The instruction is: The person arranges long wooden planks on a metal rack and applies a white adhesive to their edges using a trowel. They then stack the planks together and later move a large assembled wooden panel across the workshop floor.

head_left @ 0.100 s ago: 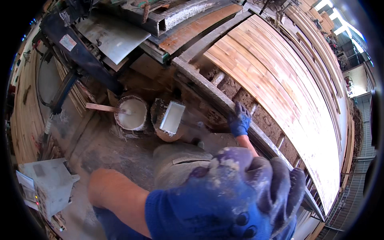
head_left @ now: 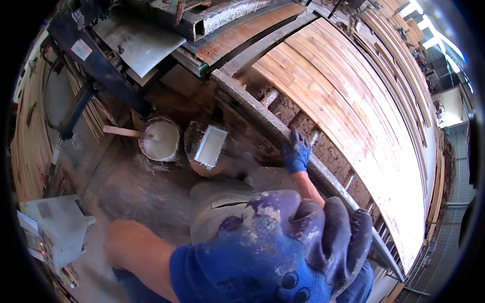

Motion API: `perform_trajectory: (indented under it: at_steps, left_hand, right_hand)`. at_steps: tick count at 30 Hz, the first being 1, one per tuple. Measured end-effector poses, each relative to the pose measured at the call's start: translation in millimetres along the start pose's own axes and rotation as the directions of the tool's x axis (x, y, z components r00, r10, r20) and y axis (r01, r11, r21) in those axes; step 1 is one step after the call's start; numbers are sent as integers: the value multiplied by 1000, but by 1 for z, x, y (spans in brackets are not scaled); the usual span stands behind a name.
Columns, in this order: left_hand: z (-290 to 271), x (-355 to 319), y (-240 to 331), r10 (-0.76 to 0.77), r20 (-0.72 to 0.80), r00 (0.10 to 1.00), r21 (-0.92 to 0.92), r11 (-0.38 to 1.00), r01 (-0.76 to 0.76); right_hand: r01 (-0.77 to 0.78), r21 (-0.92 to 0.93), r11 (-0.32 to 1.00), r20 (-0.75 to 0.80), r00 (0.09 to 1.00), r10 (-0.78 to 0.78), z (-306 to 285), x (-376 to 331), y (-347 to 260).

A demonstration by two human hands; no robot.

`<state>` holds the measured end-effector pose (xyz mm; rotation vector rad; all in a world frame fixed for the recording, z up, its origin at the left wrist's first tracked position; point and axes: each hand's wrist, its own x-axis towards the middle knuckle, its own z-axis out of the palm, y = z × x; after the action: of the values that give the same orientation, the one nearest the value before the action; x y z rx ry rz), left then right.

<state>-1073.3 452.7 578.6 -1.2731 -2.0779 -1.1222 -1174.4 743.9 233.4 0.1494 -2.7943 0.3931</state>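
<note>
My left hand [head_left: 283, 242], in a blue knit glove with a worn grey coating and pale crusts, is very close to the view at the lower middle. Its fingers curl over to the right; anything inside them is hidden. Beyond it my right hand [head_left: 295, 154], in a similar blue glove, grips the long crusted rail [head_left: 255, 108] of a frame. On this frame lies a wide panel of joined wood strips [head_left: 328, 86], just past the right hand's fingers. Rollers [head_left: 269, 98] show between rail and panel.
Left of the rail stand a round bucket [head_left: 174, 155] of white liquid with a wooden stick [head_left: 124, 131] in it, and a rectangular white container [head_left: 211, 146]. A dark machine arm [head_left: 96, 63] rises behind. A grey box [head_left: 53, 227] sits lower left. Long boards [head_left: 396, 70] lie beyond the panel.
The whole view has shifted slightly, so the surroundings sit a little further left. My left hand has moved slightly left and down in the view. My right hand stays on the rail.
</note>
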Motion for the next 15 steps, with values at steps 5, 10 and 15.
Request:
perform_trajectory:
  at_steps: [5, 10, 15]
  left_hand:
    - [-5, -9, -3, -121, -9, 993, -93, 988, 120]
    - [-23, -39, -21, -216, -90, 972, -65, 975, 211]
    - [-56, -86, -44, -336, -186, 923, -116, 941, 319]
  right_hand:
    - [45, 6, 999, -8, 999, -45, 0, 2, -11]
    - [58, -26, 998, 36, 998, -57, 7, 8, -19]
    - [52, -43, 998, 307, 951, -36, -20, 24, -11]
